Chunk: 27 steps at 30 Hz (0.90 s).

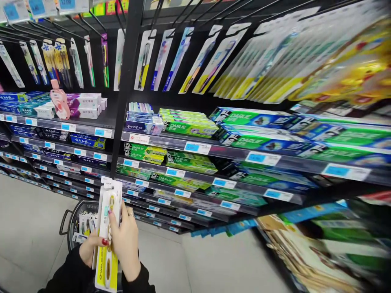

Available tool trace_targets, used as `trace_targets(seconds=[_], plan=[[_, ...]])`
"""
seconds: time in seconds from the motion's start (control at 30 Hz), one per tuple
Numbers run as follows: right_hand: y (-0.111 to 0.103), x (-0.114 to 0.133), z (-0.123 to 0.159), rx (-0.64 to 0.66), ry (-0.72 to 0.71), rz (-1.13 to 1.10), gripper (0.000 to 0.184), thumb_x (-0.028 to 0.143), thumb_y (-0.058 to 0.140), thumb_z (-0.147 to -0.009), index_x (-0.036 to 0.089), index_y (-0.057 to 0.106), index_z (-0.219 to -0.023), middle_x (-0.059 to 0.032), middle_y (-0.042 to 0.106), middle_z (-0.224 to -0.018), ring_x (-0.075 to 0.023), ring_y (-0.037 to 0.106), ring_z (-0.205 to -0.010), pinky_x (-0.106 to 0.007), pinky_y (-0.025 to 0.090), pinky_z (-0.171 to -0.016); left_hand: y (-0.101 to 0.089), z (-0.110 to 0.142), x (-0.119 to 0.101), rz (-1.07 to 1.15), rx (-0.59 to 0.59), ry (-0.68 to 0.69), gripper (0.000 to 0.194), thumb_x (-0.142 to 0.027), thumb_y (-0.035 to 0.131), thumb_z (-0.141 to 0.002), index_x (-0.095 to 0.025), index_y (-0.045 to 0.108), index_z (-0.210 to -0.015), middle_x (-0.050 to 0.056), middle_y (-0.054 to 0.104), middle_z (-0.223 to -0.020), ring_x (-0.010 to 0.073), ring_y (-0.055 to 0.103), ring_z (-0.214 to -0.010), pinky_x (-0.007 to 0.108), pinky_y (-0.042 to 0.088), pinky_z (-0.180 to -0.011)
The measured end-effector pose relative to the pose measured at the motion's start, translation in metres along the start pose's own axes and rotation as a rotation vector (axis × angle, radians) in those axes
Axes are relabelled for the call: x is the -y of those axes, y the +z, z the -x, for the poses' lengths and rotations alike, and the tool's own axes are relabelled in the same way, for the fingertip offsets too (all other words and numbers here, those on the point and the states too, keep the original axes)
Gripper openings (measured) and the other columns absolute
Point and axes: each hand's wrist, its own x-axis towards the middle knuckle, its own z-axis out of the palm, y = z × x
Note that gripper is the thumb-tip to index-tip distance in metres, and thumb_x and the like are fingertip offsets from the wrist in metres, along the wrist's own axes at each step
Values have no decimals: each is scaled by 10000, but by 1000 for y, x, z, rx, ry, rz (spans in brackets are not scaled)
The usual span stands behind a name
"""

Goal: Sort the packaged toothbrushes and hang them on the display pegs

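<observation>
Several packaged toothbrushes (pixel 106 260) in white and yellow blister cards are stacked upright between my two hands. My left hand (pixel 90 246) grips the stack from its left edge, the thumb lying across the front. From the right, my right hand (pixel 126 240) wraps around the cards with its thumb on the front pack. How many packs are in the stack I cannot tell. Below and behind them a dark basket (pixel 71 228) stands on the floor, holding more toothbrush packs (pixel 88 223). My hands and the stack hide part of this basket.
Toothbrush packs (pixel 145 61) hang on hooks above shelves of green toothpaste boxes (pixel 183 127). A pink bottle-shaped item (pixel 60 101) stands on the left shelf. Large yellow packs (pixel 357 65) hang at upper right. Cardboard boxes (pixel 293 248) sit at lower right, blurred. Grey floor (pixel 159 260) lies below.
</observation>
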Motion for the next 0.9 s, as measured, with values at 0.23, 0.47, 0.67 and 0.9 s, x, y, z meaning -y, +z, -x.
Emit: trace_targets(seconds=[0.23, 0.47, 0.67, 0.9], plan=[[-13, 9, 7, -45, -46, -16, 501, 374, 502, -780, 208, 433, -1248, -125, 513, -1102, -292, 524, -982, -413, 432, -792, 7, 2, -1, -17, -1, 61, 701, -18, 647, -470, -133, 530, -1151, 86, 701, -824, 295, 641, -819, 378, 484, -749], [-2, 11, 9, 65, 68, -308, 407, 378, 494, -792, 220, 510, -1167, -84, 597, -1110, -265, 568, -986, -362, 445, -805, 2, 11, -6, 25, -42, 139, 713, -158, 711, -566, -162, 462, -1235, 97, 700, -898, 290, 631, -878, 384, 465, -806], [19, 12, 6, 119, 22, -405, 376, 359, 489, -806, 195, 491, -1144, -90, 586, -1112, -237, 568, -976, -336, 446, -810, -5, 18, -13, 65, -104, 174, 737, -45, 653, -550, -172, 449, -1247, 75, 710, -874, 283, 637, -866, 389, 467, -804], [30, 29, 5, 207, -55, -309, 443, 376, 437, -831, 181, 468, -1228, -111, 560, -1166, -258, 542, -1027, -363, 419, -844, 2, 31, -30, 45, -189, 296, 691, -23, 640, -523, -171, 515, -1186, 84, 696, -922, 293, 614, -915, 379, 453, -819]])
